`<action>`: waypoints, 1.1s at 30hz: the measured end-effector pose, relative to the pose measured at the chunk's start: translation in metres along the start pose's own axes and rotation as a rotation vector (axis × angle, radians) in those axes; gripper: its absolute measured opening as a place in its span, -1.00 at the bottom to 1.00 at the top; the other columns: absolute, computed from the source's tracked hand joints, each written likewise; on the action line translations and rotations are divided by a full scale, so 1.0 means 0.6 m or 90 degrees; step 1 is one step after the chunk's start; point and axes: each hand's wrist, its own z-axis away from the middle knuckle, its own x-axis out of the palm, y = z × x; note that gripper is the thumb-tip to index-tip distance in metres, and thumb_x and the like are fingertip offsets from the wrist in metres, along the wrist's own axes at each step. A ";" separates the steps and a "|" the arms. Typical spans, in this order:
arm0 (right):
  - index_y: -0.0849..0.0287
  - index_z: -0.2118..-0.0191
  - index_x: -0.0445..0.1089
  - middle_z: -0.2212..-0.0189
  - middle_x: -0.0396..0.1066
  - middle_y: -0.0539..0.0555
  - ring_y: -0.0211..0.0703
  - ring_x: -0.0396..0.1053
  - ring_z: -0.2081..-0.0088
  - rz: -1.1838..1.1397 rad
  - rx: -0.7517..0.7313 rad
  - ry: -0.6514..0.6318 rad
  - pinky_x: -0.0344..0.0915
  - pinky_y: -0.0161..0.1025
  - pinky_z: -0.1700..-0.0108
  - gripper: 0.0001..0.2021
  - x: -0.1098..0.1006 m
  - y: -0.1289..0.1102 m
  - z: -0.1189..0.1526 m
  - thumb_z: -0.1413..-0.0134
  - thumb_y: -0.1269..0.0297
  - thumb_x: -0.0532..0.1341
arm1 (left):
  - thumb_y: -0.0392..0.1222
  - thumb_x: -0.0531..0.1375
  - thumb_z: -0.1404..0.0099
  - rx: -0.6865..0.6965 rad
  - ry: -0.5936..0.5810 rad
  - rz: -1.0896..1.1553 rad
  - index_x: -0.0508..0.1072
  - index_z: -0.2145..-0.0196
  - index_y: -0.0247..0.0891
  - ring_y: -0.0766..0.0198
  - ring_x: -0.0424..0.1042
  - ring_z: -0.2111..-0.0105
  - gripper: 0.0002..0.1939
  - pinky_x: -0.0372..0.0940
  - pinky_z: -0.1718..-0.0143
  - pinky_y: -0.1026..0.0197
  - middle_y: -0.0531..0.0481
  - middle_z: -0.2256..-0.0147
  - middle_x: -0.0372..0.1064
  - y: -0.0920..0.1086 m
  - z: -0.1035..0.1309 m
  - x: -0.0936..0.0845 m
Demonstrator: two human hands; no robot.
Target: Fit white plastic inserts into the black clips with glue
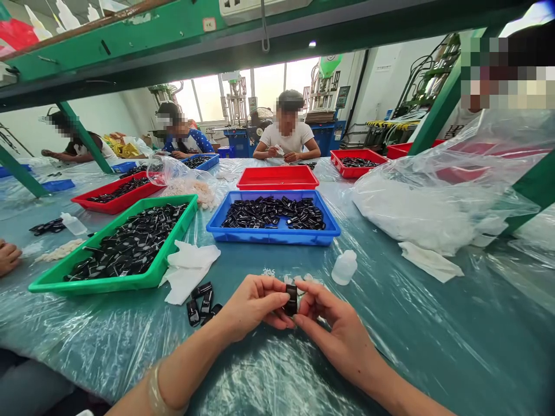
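Note:
Between my two hands, just above the plastic-covered table, is a small black plastic part [291, 300], held upright. My left hand [260, 303] pinches it from the left with thumb and fingers. From the other side, the thumb and fingertips of my right hand [327, 312] close on its right edge. Small white bits [299, 281] lie just behind my fingers. Several loose black parts [203, 300] rest left of my left hand, close to a crumpled white cloth [191, 268]. A small white squeeze bottle [344, 267] stands beyond my right hand.
A blue tray [273, 236] and a green tray [113, 284] hold many black parts. Behind is a red tray [277, 180]. On the right lie a clear bag of white material [425, 208] and a white cloth [430, 261]. A green shelf beam [173, 43] crosses overhead. Other people sit around the table.

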 end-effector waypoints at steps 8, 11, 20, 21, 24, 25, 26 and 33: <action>0.17 0.32 0.35 0.45 0.39 0.05 -0.14 0.37 0.43 0.373 0.057 -0.062 0.24 -0.22 0.40 -0.82 -0.050 -0.030 -0.013 -0.10 0.37 0.01 | 0.00 0.29 -0.02 -0.015 0.011 0.000 0.43 0.42 -0.39 0.29 0.47 0.53 -0.65 0.29 0.58 0.38 -0.12 0.46 0.44 0.005 0.001 0.000; 0.16 0.47 0.31 0.41 0.38 0.12 -0.02 0.40 0.44 0.674 0.143 -0.151 0.13 -0.22 0.51 -0.92 -0.074 -0.034 -0.008 0.05 0.44 0.12 | 0.01 0.30 0.01 -0.020 0.011 0.010 0.42 0.44 -0.39 0.29 0.47 0.54 -0.64 0.29 0.59 0.39 -0.12 0.47 0.44 0.005 0.000 -0.001; 0.15 0.60 0.18 0.55 0.38 0.12 0.00 0.40 0.48 0.762 0.183 -0.217 -0.19 -0.26 0.55 -0.78 -0.074 -0.023 0.000 0.13 0.62 0.06 | -0.05 0.32 0.00 -0.021 -0.023 0.035 0.40 0.39 -0.37 0.26 0.48 0.52 -0.67 0.30 0.60 0.38 -0.06 0.49 0.41 -0.001 0.002 -0.004; 0.14 0.61 0.17 0.56 0.36 0.10 -0.02 0.39 0.49 0.758 0.183 -0.205 -0.20 -0.26 0.55 -0.77 -0.074 -0.022 -0.001 0.14 0.62 0.06 | -0.05 0.32 -0.01 -0.018 -0.031 0.039 0.39 0.39 -0.37 0.25 0.48 0.51 -0.67 0.31 0.60 0.38 -0.06 0.48 0.41 -0.001 0.002 -0.004; 0.13 0.61 0.15 0.60 0.33 0.08 -0.07 0.34 0.55 0.741 0.185 -0.168 -0.20 -0.27 0.57 -0.79 -0.076 -0.022 -0.006 0.11 0.56 0.07 | -0.07 0.32 -0.03 -0.007 -0.060 0.054 0.37 0.39 -0.35 0.22 0.50 0.44 -0.69 0.34 0.57 0.37 -0.10 0.43 0.43 0.000 0.004 -0.004; 0.12 0.59 0.16 0.60 0.32 0.07 -0.09 0.33 0.55 0.738 0.182 -0.162 -0.18 -0.27 0.57 -0.80 -0.077 -0.024 -0.009 0.09 0.54 0.06 | -0.07 0.31 -0.03 -0.004 -0.072 0.060 0.37 0.38 -0.35 0.21 0.50 0.43 -0.69 0.35 0.56 0.36 -0.11 0.41 0.44 0.001 0.005 -0.004; 0.12 0.57 0.17 0.60 0.32 0.06 -0.12 0.31 0.56 0.726 0.177 -0.154 -0.14 -0.27 0.57 -0.81 -0.079 -0.026 -0.011 0.07 0.53 0.05 | -0.08 0.31 -0.04 -0.004 -0.085 0.066 0.37 0.38 -0.35 0.22 0.50 0.43 -0.70 0.35 0.55 0.36 -0.12 0.40 0.45 0.001 0.005 -0.004; 0.14 0.28 0.30 0.56 0.38 -0.02 -0.23 0.34 0.56 0.133 0.084 0.017 0.28 -0.31 0.55 -0.87 -0.079 -0.058 -0.021 0.02 0.33 0.13 | -0.12 0.29 -0.08 -0.010 -0.166 0.081 0.40 0.35 -0.36 0.25 0.50 0.46 -0.74 0.36 0.53 0.36 -0.12 0.42 0.48 -0.006 0.009 -0.007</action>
